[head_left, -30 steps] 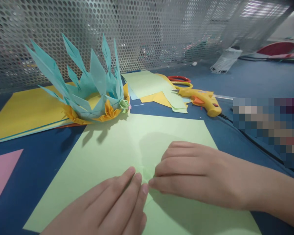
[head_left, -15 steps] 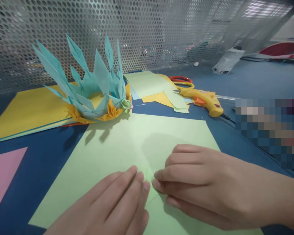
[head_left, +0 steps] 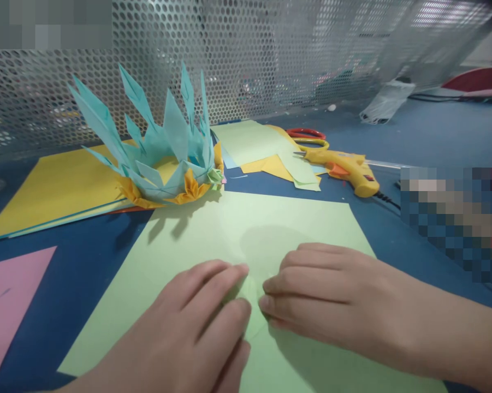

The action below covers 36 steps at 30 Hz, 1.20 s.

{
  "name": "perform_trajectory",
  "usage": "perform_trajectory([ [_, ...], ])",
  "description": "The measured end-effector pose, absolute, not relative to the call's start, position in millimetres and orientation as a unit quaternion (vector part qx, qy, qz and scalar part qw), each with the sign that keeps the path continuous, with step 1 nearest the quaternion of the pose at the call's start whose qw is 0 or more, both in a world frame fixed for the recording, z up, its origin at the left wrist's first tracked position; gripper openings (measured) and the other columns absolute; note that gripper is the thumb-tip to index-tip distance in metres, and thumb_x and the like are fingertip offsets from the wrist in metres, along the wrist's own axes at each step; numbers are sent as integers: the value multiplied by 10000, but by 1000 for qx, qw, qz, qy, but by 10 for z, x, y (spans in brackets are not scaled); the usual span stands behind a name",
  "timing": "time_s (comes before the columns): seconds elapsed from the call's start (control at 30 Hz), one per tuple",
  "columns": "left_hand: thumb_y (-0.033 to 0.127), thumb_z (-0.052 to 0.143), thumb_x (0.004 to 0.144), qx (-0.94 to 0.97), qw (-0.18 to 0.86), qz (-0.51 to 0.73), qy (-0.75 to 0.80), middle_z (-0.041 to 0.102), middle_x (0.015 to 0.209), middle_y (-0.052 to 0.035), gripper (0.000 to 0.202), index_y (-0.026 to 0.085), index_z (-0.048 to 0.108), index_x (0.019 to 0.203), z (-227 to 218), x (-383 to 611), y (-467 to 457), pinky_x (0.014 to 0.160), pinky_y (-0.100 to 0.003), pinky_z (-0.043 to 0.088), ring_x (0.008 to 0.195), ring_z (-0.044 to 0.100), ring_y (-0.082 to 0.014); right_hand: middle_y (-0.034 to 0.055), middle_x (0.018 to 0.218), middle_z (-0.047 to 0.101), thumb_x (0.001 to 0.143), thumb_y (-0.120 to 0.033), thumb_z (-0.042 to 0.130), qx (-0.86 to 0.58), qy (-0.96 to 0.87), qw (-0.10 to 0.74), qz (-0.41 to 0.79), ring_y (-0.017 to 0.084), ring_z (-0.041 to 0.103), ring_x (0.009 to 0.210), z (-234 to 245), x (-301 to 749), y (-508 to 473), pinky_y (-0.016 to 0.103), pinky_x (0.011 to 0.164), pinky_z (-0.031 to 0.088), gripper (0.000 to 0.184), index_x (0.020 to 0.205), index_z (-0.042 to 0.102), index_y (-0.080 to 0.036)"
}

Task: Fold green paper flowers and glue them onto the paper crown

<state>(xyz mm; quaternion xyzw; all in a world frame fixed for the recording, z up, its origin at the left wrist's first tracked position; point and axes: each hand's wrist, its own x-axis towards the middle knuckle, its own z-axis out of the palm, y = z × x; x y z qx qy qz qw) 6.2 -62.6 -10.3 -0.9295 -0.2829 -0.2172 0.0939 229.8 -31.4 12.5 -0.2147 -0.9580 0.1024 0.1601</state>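
A large light-green paper sheet [head_left: 213,234] lies flat on the blue table under both hands. Between my fingertips is a small folded piece of light-green paper [head_left: 253,314], mostly covered and close in colour to the sheet. My left hand [head_left: 196,322] bends over its left side, index finger stretched forward and the other fingers curled against the paper. On the opposite side, my right hand [head_left: 331,295] pinches the piece's right edge, thumb hidden beneath the fingers. The exact folds cannot be made out.
Behind the sheet stands a spiky blue paper crown [head_left: 176,125] with orange and green paper flowers. A yellow glue gun [head_left: 348,169], scissors [head_left: 311,141] and paper scraps [head_left: 276,166] lie behind right. Pink paper [head_left: 16,295] lies left, yellow paper [head_left: 65,174] behind it. A perforated metal panel [head_left: 237,49] borders the back.
My left hand has shifted slightly forward and right, its index finger now reaching farther ahead. The right fingers have closed up more. The whole view has shifted a little.
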Motion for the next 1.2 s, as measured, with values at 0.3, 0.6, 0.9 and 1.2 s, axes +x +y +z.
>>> perform_trajectory([
  [0.3, 241, 522, 921, -933, 33, -204, -293, 699, 1101, -97, 252, 174, 675, 1110, -120, 15, -564, 929, -349, 535, 1028, 636, -226, 58, 917, 733, 1017, -121, 252, -200, -963, 179, 37, 168, 620, 836, 186, 2371, -207, 306, 755, 483, 455, 938, 700, -108],
  [0.6, 105, 400, 953, -934, 49, -238, -260, 713, 1123, -33, 304, 148, 668, 1089, -217, -47, -571, 994, -345, 380, 1052, 557, -195, 52, 922, 739, 997, -89, 323, -202, -959, 184, 72, 139, 649, 869, 130, 2348, -256, 293, 870, 453, 369, 998, 690, -129],
  [0.9, 165, 461, 907, -925, 48, -236, -294, 695, 1188, -32, 264, 193, 690, 1036, -224, -61, -559, 829, -383, 484, 966, 591, -242, 35, 959, 746, 872, -94, 533, -251, -944, 189, 97, 164, 633, 915, 151, 2386, -312, 342, 883, 440, 220, 1002, 691, -174],
  [1.2, 186, 496, 889, -920, 83, -245, -294, 701, 1171, -9, 245, 208, 694, 1031, -237, -62, -567, 790, -378, 492, 926, 599, -233, 36, 969, 747, 852, -90, 532, -265, -940, 182, 118, 177, 642, 873, 149, 2352, -317, 351, 851, 442, 207, 949, 687, -187],
])
